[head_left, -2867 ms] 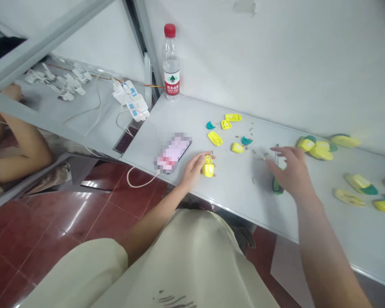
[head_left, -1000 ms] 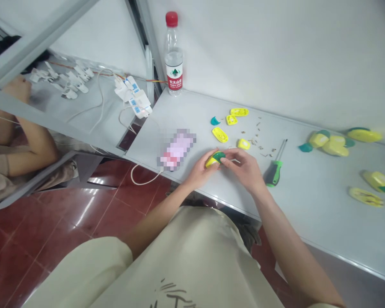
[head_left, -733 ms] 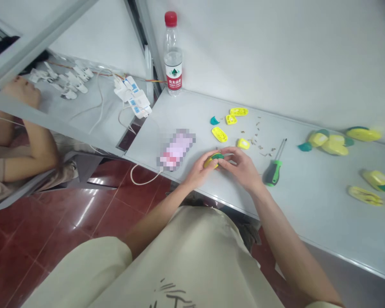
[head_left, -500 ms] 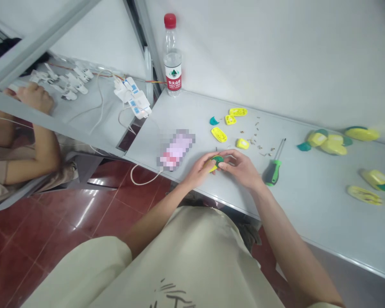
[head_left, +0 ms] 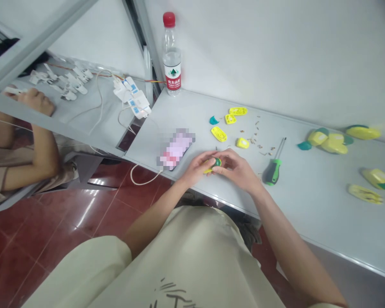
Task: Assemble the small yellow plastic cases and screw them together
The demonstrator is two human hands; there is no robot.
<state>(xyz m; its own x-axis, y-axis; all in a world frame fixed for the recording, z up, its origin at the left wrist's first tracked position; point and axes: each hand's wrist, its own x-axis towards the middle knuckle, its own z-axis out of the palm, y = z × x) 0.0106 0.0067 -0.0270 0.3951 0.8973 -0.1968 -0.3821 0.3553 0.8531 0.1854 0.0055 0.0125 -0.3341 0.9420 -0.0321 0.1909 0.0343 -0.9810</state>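
A small yellow and green plastic shell (head_left: 215,163) sits between my two hands just above the front edge of the white bench. My left hand (head_left: 197,167) cradles it from the left, and my right hand (head_left: 236,168) presses on it from the right. The fingers hide much of it. A green-handled screwdriver (head_left: 272,167) lies to the right of my right hand, not touched. Beyond my hands are loose yellow shell halves (head_left: 218,134), a teal piece (head_left: 214,120) and scattered small screws (head_left: 258,139).
A pixelated phone (head_left: 176,149) with a white cable lies left of my hands. A water bottle (head_left: 171,55) stands at the wall. More yellow-green shells (head_left: 330,143) lie to the right. A co-worker's hand (head_left: 35,100) rests on a neighbouring bench with white clips (head_left: 64,81).
My hands have come together from apart, with the green part now on the yellow shell between them. The screwdriver now lies still on the bench. The co-worker's hand has moved slightly.
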